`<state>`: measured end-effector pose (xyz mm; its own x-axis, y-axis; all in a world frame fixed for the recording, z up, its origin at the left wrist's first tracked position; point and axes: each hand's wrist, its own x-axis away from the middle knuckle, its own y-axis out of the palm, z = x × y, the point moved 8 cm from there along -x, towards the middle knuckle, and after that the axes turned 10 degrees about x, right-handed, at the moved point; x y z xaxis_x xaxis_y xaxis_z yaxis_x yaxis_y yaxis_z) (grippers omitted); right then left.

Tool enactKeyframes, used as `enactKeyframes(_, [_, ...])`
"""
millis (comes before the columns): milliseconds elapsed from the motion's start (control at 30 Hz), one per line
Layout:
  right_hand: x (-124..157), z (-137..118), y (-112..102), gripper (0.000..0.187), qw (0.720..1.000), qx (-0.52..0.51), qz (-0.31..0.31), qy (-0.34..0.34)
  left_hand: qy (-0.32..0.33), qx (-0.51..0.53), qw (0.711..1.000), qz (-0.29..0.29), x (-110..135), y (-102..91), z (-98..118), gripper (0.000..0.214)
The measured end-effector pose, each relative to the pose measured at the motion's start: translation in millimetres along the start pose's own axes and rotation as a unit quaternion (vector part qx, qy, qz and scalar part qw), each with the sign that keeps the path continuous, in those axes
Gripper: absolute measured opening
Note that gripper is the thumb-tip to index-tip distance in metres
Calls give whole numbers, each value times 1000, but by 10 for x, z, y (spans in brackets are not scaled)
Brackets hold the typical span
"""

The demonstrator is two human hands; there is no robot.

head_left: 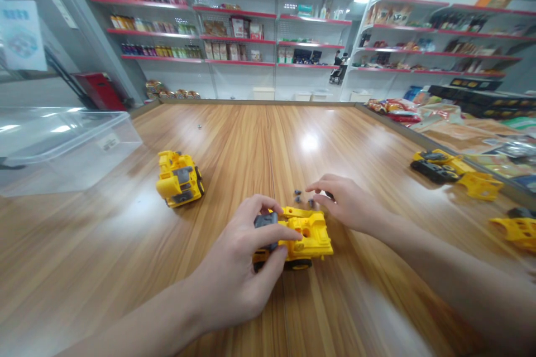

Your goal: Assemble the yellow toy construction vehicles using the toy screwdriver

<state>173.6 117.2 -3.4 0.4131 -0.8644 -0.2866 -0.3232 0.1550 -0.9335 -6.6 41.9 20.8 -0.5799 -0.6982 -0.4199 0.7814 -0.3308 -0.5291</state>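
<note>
My left hand [247, 256] is closed around a yellow toy truck [316, 237] with a dark grey cab part and black wheels. Its fingers wrap the cab end, with one fingertip on the yellow body. The truck rests on the wooden table. My right hand [345, 201] hovers just beyond the truck's right end, thumb and index finger apart. Several small dark pieces, perhaps screws [297, 199], lie close to its fingertips. A dark bit shows in the gap between thumb and fingers; I cannot tell whether it is touched.
Another yellow toy vehicle [180, 178] stands to the left. On the right are a yellow tracked vehicle [439, 166] and a yellow vehicle part [517, 231]. A clear plastic bin [75, 162] sits at far left. Packaged goods [393, 109] lie beyond the table's raised right edge.
</note>
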Motion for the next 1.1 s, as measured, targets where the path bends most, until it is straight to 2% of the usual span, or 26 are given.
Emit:
enactKeyframes(133, [-2,-46,100,19,998,11,-59,-14,-1,-3,1000,-1,-5,-7,5,29])
enactKeyframes(367, [-9,-40,97,14,998,8,-56,-3,-6,-5,1000,-2,-19,-8,-6,30])
enactKeyframes(467, [-1,-57,8,13,1000,-7,-15,18,-6,-5,1000,-2,-15,-1,-3,29])
enactKeyframes(567, [37,-162,-219,11,996,-44,71,27,-6,-5,1000,1,-14,-2,6,29])
enactKeyframes(633, [84,-297,-379,8,990,-74,120,1,-7,-4,1000,5,-15,-8,10,29])
enactKeyframes(733, [155,-532,-498,4,981,-122,133,-75,-9,0,1000,3,-17,-11,10,31])
enactKeyframes(900, [226,-734,-444,5,968,-167,96,-163,-9,-2,1000,-3,-18,-5,7,31])
enactKeyframes(1100, [229,-736,-354,5,969,-176,55,-162,-9,-9,1000,1,-24,-11,9,32])
